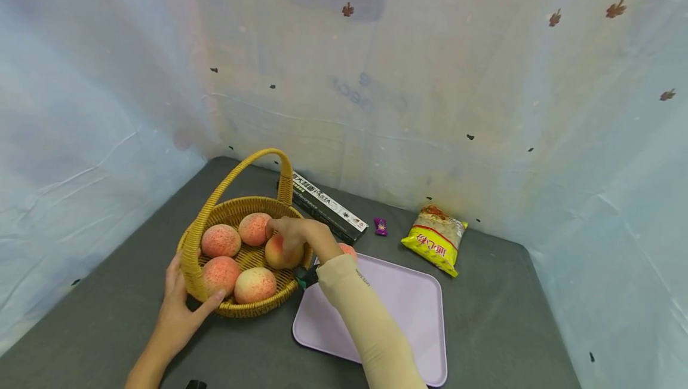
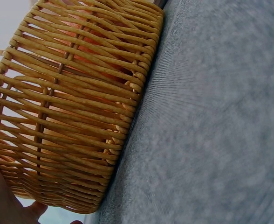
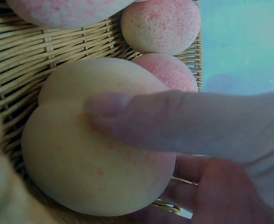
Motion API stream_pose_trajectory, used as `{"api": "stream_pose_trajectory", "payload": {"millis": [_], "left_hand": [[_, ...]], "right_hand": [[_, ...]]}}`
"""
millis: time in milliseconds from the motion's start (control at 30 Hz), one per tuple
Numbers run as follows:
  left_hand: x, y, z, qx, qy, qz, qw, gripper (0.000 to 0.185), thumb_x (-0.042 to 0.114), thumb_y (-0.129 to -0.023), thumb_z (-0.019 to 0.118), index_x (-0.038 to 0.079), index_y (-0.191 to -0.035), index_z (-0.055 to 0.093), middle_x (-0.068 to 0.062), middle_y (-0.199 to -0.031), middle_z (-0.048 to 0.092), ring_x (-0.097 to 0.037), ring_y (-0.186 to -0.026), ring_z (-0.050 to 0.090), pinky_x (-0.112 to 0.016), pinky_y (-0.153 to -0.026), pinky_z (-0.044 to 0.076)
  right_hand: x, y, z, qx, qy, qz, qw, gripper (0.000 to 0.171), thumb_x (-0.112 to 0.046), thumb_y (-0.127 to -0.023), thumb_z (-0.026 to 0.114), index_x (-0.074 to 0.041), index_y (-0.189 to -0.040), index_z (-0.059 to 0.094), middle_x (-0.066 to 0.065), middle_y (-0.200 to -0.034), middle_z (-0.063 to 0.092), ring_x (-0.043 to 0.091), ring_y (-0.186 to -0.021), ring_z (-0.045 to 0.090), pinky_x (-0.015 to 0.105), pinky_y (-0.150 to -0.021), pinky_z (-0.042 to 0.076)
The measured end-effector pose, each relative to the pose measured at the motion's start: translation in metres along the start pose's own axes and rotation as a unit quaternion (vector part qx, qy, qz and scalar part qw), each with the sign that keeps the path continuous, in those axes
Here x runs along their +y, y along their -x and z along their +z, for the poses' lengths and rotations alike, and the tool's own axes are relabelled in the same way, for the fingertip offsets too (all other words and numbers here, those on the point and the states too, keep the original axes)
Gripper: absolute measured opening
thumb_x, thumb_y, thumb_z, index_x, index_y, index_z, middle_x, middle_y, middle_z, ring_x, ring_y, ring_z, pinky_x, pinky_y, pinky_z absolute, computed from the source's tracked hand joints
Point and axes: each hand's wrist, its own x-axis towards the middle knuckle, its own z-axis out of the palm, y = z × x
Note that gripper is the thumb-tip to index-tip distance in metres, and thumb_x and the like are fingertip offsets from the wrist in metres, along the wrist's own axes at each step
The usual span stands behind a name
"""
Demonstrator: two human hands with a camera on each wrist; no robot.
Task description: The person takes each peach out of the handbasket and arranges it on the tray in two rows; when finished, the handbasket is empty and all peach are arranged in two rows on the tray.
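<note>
A yellow wicker basket point(image 1: 252, 311) with a tall arched handle stands on the left of the table and contains several pink-speckled peaches, among them a front peach point(image 1: 255, 285). At its left side my left hand point(image 1: 180, 308) holds the rim, thumb along the front edge; the left wrist view shows the woven wall point(image 2: 67, 121) up close. Inside the basket, toward its right side, my right hand point(image 1: 297, 235) grips a peach point(image 3: 95, 163). The thumb point(image 3: 174, 116) lies across the fruit, with fingers behind it.
A lilac tray point(image 1: 408, 299) lies right of the basket, partly under the right forearm. Another peach point(image 1: 348, 250) shows at its far left corner. Behind are a black pasta box point(image 1: 330, 210), a purple-wrapped candy point(image 1: 380, 226) and a yellow pasta bag point(image 1: 436, 239).
</note>
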Motion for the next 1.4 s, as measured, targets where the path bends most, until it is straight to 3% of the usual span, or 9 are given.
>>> {"api": "stream_pose_trajectory", "payload": {"millis": [433,633,900,1233,1400], "left_hand": [[0.002,0.000,0.000,-0.003,-0.006,-0.012,0.9999,0.084,0.006,-0.083,0.079,0.013,-0.155,0.037,-0.001,-0.165,0.000,-0.020,-0.150,-0.002,-0.078,-0.104,0.007],[0.002,0.000,0.000,-0.006,-0.010,-0.018,0.9998,0.087,0.007,-0.083,0.079,0.017,-0.157,0.033,0.000,-0.165,-0.001,-0.021,-0.150,-0.002,-0.079,-0.104,0.008],[0.001,0.000,0.000,-0.002,-0.005,-0.008,1.0000,0.086,0.005,-0.081,0.080,0.014,-0.155,0.037,-0.002,-0.164,0.002,-0.017,-0.149,0.000,-0.076,-0.106,0.007],[0.001,-0.002,0.000,-0.001,-0.002,-0.007,1.0000,0.091,0.003,-0.081,0.080,0.016,-0.157,0.033,-0.002,-0.164,0.003,-0.016,-0.149,0.000,-0.076,-0.106,0.007],[0.001,-0.002,0.000,0.000,0.002,-0.002,1.0000,0.092,0.001,-0.079,0.080,0.016,-0.157,0.033,-0.003,-0.164,0.003,-0.016,-0.149,0.000,-0.076,-0.106,0.007]], "right_hand": [[0.007,0.001,0.008,0.011,-0.043,-0.028,0.999,0.048,-0.008,-0.081,0.079,-0.016,-0.123,0.057,-0.001,-0.119,0.052,0.012,-0.102,0.047,0.022,-0.083,0.043],[0.009,0.000,0.011,0.029,-0.055,-0.047,0.997,0.056,-0.011,-0.081,0.081,-0.011,-0.131,0.057,0.001,-0.125,0.055,0.011,-0.107,0.049,0.020,-0.089,0.042],[0.010,0.001,0.015,0.051,-0.078,-0.030,0.995,0.071,-0.011,-0.081,0.081,-0.009,-0.145,0.050,0.006,-0.148,0.048,0.014,-0.130,0.045,0.022,-0.102,0.038],[0.015,0.009,0.008,0.075,-0.125,-0.068,0.987,0.066,-0.009,-0.082,0.081,-0.010,-0.142,0.054,0.003,-0.138,0.055,0.010,-0.121,0.050,0.021,-0.097,0.041],[0.017,0.019,-0.001,0.094,-0.108,-0.089,0.986,0.062,-0.016,-0.084,0.081,-0.012,-0.141,0.056,0.003,-0.137,0.055,0.011,-0.121,0.050,0.021,-0.097,0.041]]}}
